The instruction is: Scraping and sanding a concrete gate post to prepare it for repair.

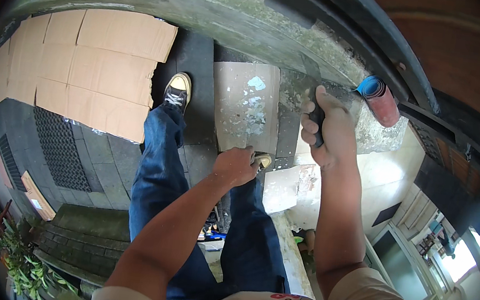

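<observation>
My right hand [332, 128] is closed around the black handle of a scraper [316, 123]. Its flat metal blade [311, 68] points away from me, against or just in front of the low mossy wall [253, 30]; whether it touches cannot be told. My left hand [234, 166] is held low, above my right shoe [262, 161], with its fingers curled mostly out of sight. Beyond it lies a cardboard sheet [231, 96] scattered with pale paint flakes [254, 107].
A roll of red sheet with a blue inner side [381, 104] rests by the wall at right. Large flattened cardboard [100, 78] covers the ground at left, near my left shoe [178, 88]. A stepped dark ledge [85, 233] and green plants [32, 262] are at lower left.
</observation>
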Demonstrator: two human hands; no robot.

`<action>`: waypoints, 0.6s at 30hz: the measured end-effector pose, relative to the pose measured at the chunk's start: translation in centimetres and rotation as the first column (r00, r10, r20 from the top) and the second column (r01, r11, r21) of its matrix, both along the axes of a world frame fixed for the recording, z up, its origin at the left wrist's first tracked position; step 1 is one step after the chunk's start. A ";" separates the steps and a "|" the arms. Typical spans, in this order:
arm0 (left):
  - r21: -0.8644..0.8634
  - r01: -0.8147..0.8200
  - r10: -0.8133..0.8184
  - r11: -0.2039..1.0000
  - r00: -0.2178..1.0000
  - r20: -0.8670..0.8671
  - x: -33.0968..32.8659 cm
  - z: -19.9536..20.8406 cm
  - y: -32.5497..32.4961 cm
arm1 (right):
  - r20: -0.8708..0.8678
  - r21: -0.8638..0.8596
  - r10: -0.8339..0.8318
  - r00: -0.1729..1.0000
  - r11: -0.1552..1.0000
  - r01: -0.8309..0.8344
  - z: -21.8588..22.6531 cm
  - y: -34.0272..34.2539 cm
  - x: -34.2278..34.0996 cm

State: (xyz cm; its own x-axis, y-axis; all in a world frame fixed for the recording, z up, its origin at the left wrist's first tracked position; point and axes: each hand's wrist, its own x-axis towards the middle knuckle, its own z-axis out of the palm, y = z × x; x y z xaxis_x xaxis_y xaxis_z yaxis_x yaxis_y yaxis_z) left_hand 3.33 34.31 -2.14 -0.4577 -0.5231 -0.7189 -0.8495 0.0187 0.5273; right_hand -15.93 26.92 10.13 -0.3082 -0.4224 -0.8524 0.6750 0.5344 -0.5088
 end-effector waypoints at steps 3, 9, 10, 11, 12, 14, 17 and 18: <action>0.115 0.194 -0.188 0.974 0.980 -0.064 -1.2 -1.6 0.5 | -0.028 0.026 0.078 0.997 0.997 -0.077 -2.9 -1.0 -1.8; 0.219 0.194 -0.179 0.956 0.980 -0.089 -0.4 -1.6 0.9 | -0.063 0.019 0.063 0.996 0.998 -0.061 -0.3 0.0 0.2; 0.234 0.178 -0.161 0.956 0.983 -0.088 -0.3 -1.7 0.8 | -0.054 0.033 0.063 0.997 0.998 -0.061 -0.7 -0.3 0.2; 0.237 0.176 -0.157 0.955 0.983 -0.098 -0.5 -1.5 0.8 | -0.063 0.039 0.067 0.996 0.997 -0.065 -1.4 -0.5 0.1; 0.264 0.210 -0.187 0.941 0.976 -0.112 -0.9 -1.2 0.6 | -0.063 0.048 0.076 0.995 0.996 -0.073 -2.8 -1.1 -0.6; 0.293 0.247 -0.216 0.924 0.967 -0.135 -1.5 -0.8 1.0 | -0.042 0.067 0.074 0.996 0.995 -0.071 -7.2 -2.1 -2.6; 0.310 0.255 -0.215 0.916 0.964 -0.158 -0.6 -1.4 0.9 | -0.048 0.071 0.058 0.997 0.996 -0.054 -7.8 -2.1 -0.2; 0.322 0.249 -0.214 0.913 0.967 -0.139 0.0 -1.6 1.3 | -0.054 0.042 0.049 0.997 0.998 -0.047 -5.8 -1.9 1.0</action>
State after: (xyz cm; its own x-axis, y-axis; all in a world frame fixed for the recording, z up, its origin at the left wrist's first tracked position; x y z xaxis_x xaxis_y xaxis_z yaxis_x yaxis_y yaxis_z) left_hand 3.31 35.59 -3.78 -0.6143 -0.1307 -0.7782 -0.7861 0.0164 0.6178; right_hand -14.95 25.01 4.37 -0.3355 -0.4030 -0.8515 0.6193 0.5868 -0.5217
